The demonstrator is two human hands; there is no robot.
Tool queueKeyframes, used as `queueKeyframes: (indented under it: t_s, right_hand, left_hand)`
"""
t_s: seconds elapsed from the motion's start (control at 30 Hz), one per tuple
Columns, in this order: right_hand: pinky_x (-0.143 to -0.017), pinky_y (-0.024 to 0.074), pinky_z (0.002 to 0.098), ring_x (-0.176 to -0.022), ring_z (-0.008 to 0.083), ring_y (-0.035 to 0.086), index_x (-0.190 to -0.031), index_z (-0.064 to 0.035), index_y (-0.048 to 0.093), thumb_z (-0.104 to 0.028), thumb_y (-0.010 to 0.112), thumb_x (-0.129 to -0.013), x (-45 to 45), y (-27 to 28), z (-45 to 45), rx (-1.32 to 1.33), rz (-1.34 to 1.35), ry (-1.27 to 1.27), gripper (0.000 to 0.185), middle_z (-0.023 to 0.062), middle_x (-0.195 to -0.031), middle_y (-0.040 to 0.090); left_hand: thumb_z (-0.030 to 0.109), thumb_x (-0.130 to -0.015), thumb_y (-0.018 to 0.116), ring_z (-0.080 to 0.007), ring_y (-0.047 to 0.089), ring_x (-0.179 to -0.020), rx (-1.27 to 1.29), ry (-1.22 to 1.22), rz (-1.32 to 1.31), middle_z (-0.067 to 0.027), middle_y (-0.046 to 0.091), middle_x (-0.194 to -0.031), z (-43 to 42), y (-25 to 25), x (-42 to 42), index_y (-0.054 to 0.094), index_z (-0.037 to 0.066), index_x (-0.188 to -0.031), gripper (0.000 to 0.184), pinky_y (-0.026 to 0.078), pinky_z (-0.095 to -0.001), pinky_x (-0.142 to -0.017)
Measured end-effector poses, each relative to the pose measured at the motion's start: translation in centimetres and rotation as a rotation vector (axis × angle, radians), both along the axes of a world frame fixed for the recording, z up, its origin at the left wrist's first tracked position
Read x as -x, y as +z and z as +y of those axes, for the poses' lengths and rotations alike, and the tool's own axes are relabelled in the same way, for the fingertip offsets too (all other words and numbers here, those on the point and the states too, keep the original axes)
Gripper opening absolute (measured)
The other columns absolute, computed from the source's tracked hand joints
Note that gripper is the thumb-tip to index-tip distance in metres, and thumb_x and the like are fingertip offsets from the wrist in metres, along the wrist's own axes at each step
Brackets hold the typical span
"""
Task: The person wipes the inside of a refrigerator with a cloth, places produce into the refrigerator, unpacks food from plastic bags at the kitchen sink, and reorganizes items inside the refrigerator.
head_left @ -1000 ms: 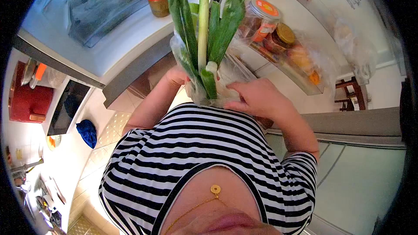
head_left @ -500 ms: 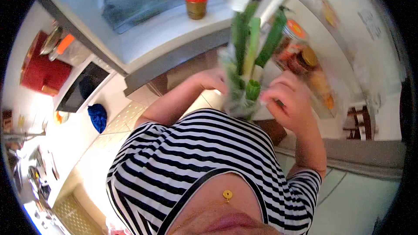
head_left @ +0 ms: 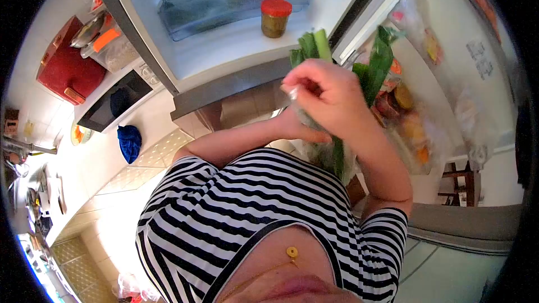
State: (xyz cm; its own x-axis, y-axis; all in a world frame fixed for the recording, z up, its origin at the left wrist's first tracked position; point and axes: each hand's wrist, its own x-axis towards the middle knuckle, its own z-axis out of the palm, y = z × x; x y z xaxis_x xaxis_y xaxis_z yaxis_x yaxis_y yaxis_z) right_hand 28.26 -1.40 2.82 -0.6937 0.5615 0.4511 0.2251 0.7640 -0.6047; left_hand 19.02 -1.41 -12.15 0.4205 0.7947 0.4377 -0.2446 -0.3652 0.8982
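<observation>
Long green leeks [head_left: 377, 67] stand in a clear plastic bag [head_left: 320, 154] against my striped shirt, their tops fanned out. My left hand [head_left: 306, 127] is closed around the bag, low on the stalks and partly hidden by my right wrist. Crossing in front of the leeks, my right hand [head_left: 331, 92] has its fingers bent together, pinching a bit of the clear plastic at its left side. The middle of the stalks is hidden behind this hand.
An open fridge is ahead, with a red-lidded jar [head_left: 275, 18] on its shelf [head_left: 224, 59] and a drawer [head_left: 236, 14] behind. Jars and bags fill the door rack [head_left: 401, 98] at right. A microwave [head_left: 118, 101], red box [head_left: 70, 62] and blue cloth [head_left: 129, 144] are at left.
My right hand has moved left across the leeks, from the bag's right side to above my left hand. The leeks now lean more to the right. The whole view has shifted slightly.
</observation>
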Motion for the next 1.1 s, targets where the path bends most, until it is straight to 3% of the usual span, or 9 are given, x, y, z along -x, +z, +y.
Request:
queueKeyframes:
  t_s: [0.1,0.37,0.5,0.57,0.67,0.77,0.8,0.87,1.1]
  right_hand:
    - [-0.063,0.0483,0.0365,-0.074,0.0269,0.060,-0.081,-0.0088,0.057,-0.010,0.060,-0.074,2.3,0.3,-0.4,-0.213,-0.001,0.148,0.008,0.0087,-0.078,0.059]
    - [-0.062,0.0480,0.0382,-0.070,0.0289,0.058,-0.085,-0.0106,0.056,-0.011,0.059,-0.074,4.1,2.4,-0.6,-0.248,-0.120,0.491,0.010,0.0070,-0.078,0.055]
    - [-0.063,0.0496,0.0375,-0.075,0.0267,0.058,-0.095,-0.0116,0.057,-0.013,0.055,-0.076,3.5,2.5,-1.5,-0.467,-0.290,0.438,0.019,0.0070,-0.083,0.055]
    - [-0.071,0.0510,0.0315,-0.087,0.0244,0.059,-0.103,-0.0108,0.059,-0.006,0.063,-0.067,2.8,2.9,-2.5,-0.566,-0.318,0.335,0.037,0.0065,-0.100,0.058]
    - [-0.078,0.0506,0.0340,-0.099,0.0280,0.057,-0.109,-0.0118,0.058,-0.005,0.063,-0.068,1.3,4.9,-3.5,-0.823,-0.159,0.213,0.043,0.0078,-0.113,0.055]
    - [-0.083,0.0494,0.0368,-0.104,0.0309,0.055,-0.110,-0.0121,0.057,-0.003,0.063,-0.067,-1.4,4.7,-2.9,-0.763,-0.059,0.183,0.043,0.0093,-0.118,0.054]
    - [-0.085,0.0484,0.0381,-0.106,0.0304,0.055,-0.106,-0.0111,0.059,-0.003,0.063,-0.068,-2.1,4.8,-3.0,-0.730,-0.056,0.180,0.040,0.0103,-0.116,0.055]
    - [-0.085,0.0485,0.0387,-0.105,0.0302,0.055,-0.104,-0.0107,0.060,-0.003,0.063,-0.068,-3.1,4.5,-3.5,-0.723,-0.072,0.179,0.037,0.0103,-0.115,0.056]
    - [-0.077,0.0505,0.0372,-0.098,0.0291,0.059,-0.099,-0.0105,0.061,-0.003,0.064,-0.068,-4.9,3.2,-4.6,-0.704,-0.002,0.205,0.032,0.0090,-0.108,0.060]
  left_hand:
    - [0.019,-0.064,0.078,-0.0200,0.052,-0.101,0.068,0.054,-0.084,-0.0095,0.054,-0.109,0.3,0.6,0.2,0.046,0.002,-0.115,0.063,0.043,-0.0352,-0.088]
    - [0.018,-0.067,0.075,-0.0210,0.053,-0.098,0.115,0.037,-0.159,-0.0099,0.055,-0.107,-0.9,3.5,1.3,0.047,0.002,-0.113,0.056,0.044,-0.0364,-0.087]
    - [0.018,-0.069,0.073,-0.0215,0.054,-0.096,0.141,0.067,-0.208,-0.0100,0.055,-0.106,-0.9,4.5,2.0,0.048,0.002,-0.112,0.052,0.045,-0.0369,-0.086]
    - [0.018,-0.069,0.072,-0.0217,0.055,-0.096,0.165,0.096,-0.250,-0.0101,0.055,-0.105,-0.6,5.3,2.6,0.048,0.002,-0.111,0.051,0.045,-0.0372,-0.086]
    - [0.018,-0.071,0.071,-0.0221,0.055,-0.094,0.251,0.192,-0.329,-0.0103,0.056,-0.104,0.2,7.4,4.1,0.049,0.002,-0.110,0.048,0.046,-0.0376,-0.085]
    - [0.017,-0.072,0.070,-0.0224,0.056,-0.093,0.483,0.378,-0.558,-0.0104,0.056,-0.104,2.7,10.0,6.6,0.049,0.002,-0.109,0.045,0.046,-0.0380,-0.084]
    - [0.014,-0.075,0.063,-0.0250,0.058,-0.087,0.525,0.390,-0.771,-0.0114,0.057,-0.097,5.2,9.5,7.5,0.052,0.002,-0.102,0.031,0.049,-0.0407,-0.081]
    - [0.010,-0.078,0.060,-0.0270,0.057,-0.090,0.426,0.431,-0.956,-0.0124,0.056,-0.097,9.8,9.0,11.0,0.053,0.001,-0.100,0.026,0.048,-0.0429,-0.083]
    - [0.011,-0.081,0.053,-0.0298,0.056,-0.097,0.298,0.669,-1.097,-0.0174,0.055,-0.108,21.3,12.2,19.1,0.049,-0.001,-0.104,0.026,0.047,-0.0474,-0.086]
